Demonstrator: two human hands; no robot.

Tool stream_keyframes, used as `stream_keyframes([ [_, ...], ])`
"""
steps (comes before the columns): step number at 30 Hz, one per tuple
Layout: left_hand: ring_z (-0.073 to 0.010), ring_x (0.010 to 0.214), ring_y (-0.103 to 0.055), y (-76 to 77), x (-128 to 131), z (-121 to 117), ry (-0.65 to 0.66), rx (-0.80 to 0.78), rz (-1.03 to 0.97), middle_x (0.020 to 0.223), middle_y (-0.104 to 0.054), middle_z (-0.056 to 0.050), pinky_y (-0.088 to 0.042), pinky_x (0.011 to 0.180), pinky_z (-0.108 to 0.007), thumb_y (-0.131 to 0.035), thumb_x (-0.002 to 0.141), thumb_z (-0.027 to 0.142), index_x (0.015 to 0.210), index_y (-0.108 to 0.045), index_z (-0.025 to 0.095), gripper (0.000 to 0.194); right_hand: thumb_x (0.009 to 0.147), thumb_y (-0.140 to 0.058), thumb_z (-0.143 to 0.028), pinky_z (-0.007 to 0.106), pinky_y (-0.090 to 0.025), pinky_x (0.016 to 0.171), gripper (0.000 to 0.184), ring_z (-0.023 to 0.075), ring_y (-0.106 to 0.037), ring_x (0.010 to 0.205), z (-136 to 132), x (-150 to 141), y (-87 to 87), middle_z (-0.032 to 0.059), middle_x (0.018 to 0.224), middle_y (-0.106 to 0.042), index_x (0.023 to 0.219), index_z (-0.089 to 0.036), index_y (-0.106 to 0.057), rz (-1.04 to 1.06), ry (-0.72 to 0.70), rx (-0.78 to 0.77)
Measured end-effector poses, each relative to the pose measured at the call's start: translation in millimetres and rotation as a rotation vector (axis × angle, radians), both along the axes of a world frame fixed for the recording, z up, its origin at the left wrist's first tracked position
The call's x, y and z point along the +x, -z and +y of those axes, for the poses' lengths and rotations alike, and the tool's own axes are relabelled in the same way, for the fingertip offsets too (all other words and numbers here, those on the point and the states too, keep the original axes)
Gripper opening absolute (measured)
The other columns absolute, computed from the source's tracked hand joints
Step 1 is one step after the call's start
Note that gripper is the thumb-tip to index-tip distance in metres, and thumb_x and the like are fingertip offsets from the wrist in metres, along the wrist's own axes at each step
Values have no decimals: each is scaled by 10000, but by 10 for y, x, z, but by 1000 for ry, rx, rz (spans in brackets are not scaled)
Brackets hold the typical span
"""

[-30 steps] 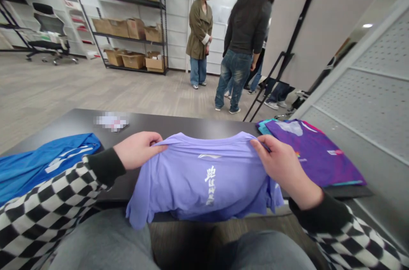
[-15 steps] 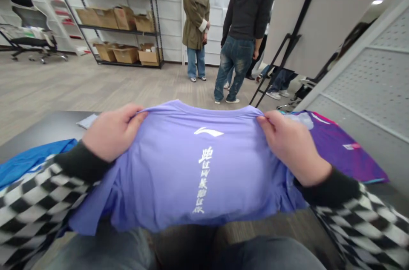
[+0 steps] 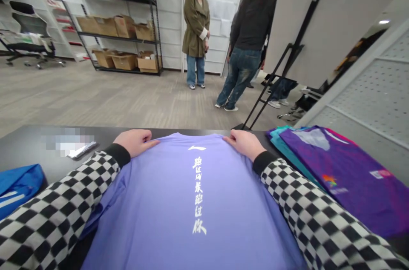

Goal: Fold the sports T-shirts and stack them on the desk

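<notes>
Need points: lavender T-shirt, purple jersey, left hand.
lavender T-shirt [image 3: 198, 195], head view, on the white vertical print
purple jersey [image 3: 351, 185], head view, on the purple fabric of the top layer
left hand [image 3: 136, 142], head view, on the back of the hand

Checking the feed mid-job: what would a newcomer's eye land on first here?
The lavender T-shirt fills the bottom centre, with white vertical lettering, the left hand and right hand flat near its collar. To its right lies a purple jersey. Farther off, a person in an olive coat stands near box-filled shelving.

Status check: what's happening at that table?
Left hand, right hand flat on lilac short-sleeved T-shirt near collar. Purple printed jersey lies to the right.
</notes>
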State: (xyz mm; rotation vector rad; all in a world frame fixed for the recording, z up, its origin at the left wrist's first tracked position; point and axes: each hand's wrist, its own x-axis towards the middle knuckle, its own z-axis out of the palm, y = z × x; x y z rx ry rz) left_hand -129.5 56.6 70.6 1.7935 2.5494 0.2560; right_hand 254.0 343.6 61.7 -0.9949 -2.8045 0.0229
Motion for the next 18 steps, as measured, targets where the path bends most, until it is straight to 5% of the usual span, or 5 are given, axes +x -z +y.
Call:
stream_keyframes([
  [6, -216, 697, -585, 53, -94, 66, -14, -15, -48, 744, -671, -13, -280, 625, -340, -546, 964, 804, 774, -564, 255, 582, 1034, -676, -594, 306, -380, 630, 402, 186, -630, 714, 316, 0, 129, 21, 815, -738, 876, -224, -689, 186, -47, -178],
  [9, -235, 716, -615, 45, -110, 107, -8, -48, -16, 764, -695, -26, -318, 627, -350, -477, 999, 789, 800, -581, 260, 574, 1036, -668, -536, 313, -457, 655, 329, 208, -684, 741, 334, 92, 24, 38, 864, -779, 1009, -222, -763, 166, -82, -237],
  [14, -332, 925, -756, -326, 174, 50, -50, -160, 36, 1013, -818, -143, -499, 764, -396, -480, 1000, 744, 1012, -728, 209, 589, 1054, -647, -438, 430, -615, 972, 357, 312, -790, 1078, -107, 497, -411, 133, 1192, -831, 1291, -205, -776, 273, -93, -144],
  [18, -356, 1351, -713, -476, 800, -237, -16, 8, -72, 1467, -755, -173, -543, 1106, -437, -324, 1082, 737, 1434, -708, 166, 773, 1109, -575, -479, 492, -608, 1112, 407, 334, -768, 1217, -623, 781, -505, 137, 1326, -802, 1376, -231, -754, 311, -151, -127],
])
